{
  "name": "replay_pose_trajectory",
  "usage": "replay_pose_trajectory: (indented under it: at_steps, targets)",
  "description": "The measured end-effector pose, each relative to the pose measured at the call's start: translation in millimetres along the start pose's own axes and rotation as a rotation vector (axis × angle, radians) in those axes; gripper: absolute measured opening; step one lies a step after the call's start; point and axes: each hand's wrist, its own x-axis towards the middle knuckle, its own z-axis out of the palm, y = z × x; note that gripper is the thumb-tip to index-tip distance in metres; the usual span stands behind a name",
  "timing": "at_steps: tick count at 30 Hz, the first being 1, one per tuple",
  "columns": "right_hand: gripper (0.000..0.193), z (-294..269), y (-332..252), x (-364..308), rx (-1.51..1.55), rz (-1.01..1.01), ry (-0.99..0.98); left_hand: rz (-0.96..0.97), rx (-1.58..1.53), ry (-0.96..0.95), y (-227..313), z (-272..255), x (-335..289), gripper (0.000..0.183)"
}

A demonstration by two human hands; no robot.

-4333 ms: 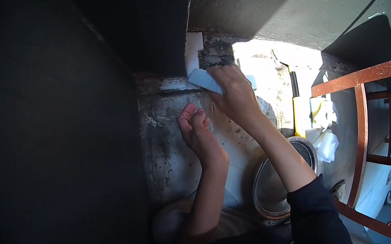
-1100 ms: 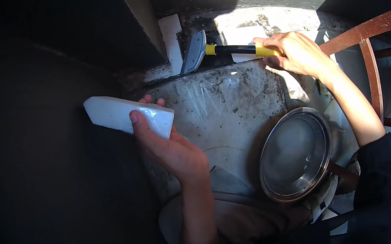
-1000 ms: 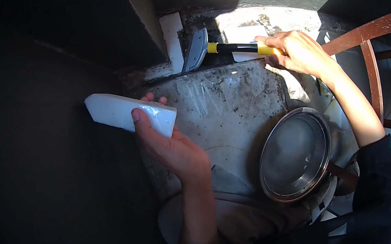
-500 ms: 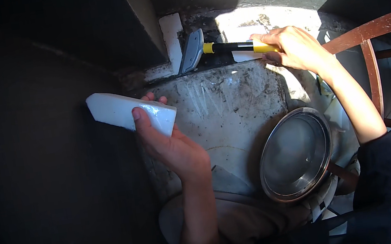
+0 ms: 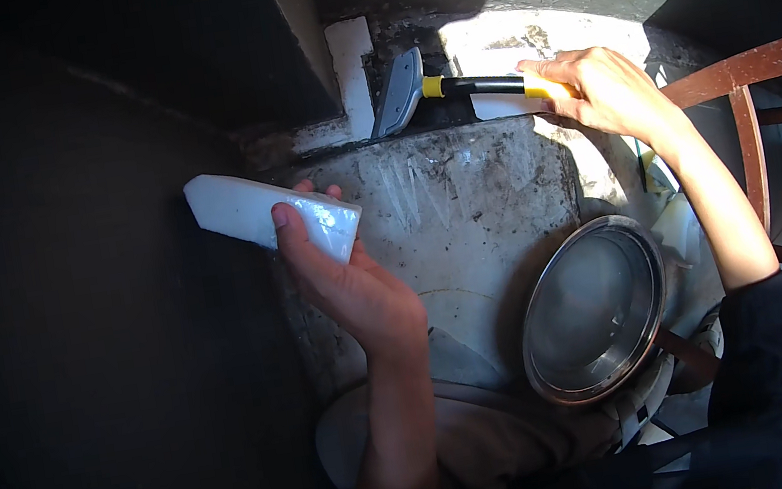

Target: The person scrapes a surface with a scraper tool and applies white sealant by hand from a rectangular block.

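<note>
A glossy white strip of tile [image 5: 239, 206], cut to a point at one end, lies in my left hand [image 5: 369, 298], with the thumb on its face and fingers behind. My right hand [image 5: 619, 91] is closed round the yellow grip of a scraper [image 5: 479, 86]. The scraper has a black shaft and a flat grey head, which is over a dark bare gap along the ledge by the wall. White tile pieces border this gap: an upright one [image 5: 352, 73] on the left and a sunlit one [image 5: 506, 102] under the handle.
A round metal basin [image 5: 591, 311] stands at the right on the stained pale surface [image 5: 449, 226]. Brown metal bars [image 5: 751, 150] rise beyond my right arm. Dark walls [image 5: 94, 289] close in on the left. A beam [image 5: 293, 26] juts down beside the gap.
The scraper head has shifted slightly to the right over the gap, my right hand moving with it. My left hand keeps the same hold on the tile strip.
</note>
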Motion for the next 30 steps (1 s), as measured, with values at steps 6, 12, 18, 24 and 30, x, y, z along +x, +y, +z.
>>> replay_pose_trajectory:
  at_steps: [6, 12, 18, 24, 30]
  targets:
    - [0.035, -0.8, -7.0, 1.9, -0.029, -0.009, -0.027, 0.013, 0.01, 0.06, 2.6, -0.7, 3.0, 0.072]
    - [0.035, 4.1, -18.0, 4.8, -0.008, -0.046, -0.029, -0.007, 0.016, 0.048, 0.3, 1.4, 1.0, 0.072]
    - [0.033, 4.6, -2.4, 1.7, 0.023, 0.02, -0.032, -0.003, 0.015, 0.026, 0.3, -2.9, 2.1, 0.078]
    - [0.034, 1.3, -21.6, 9.1, -0.005, -0.006, -0.054, 0.015, -0.019, 0.058, 2.1, -0.4, 4.0, 0.075]
    - [0.034, 3.5, -4.5, -2.2, 0.047, 0.057, -0.051, -0.005, 0.023, 0.02, -0.3, 0.5, 3.1, 0.07]
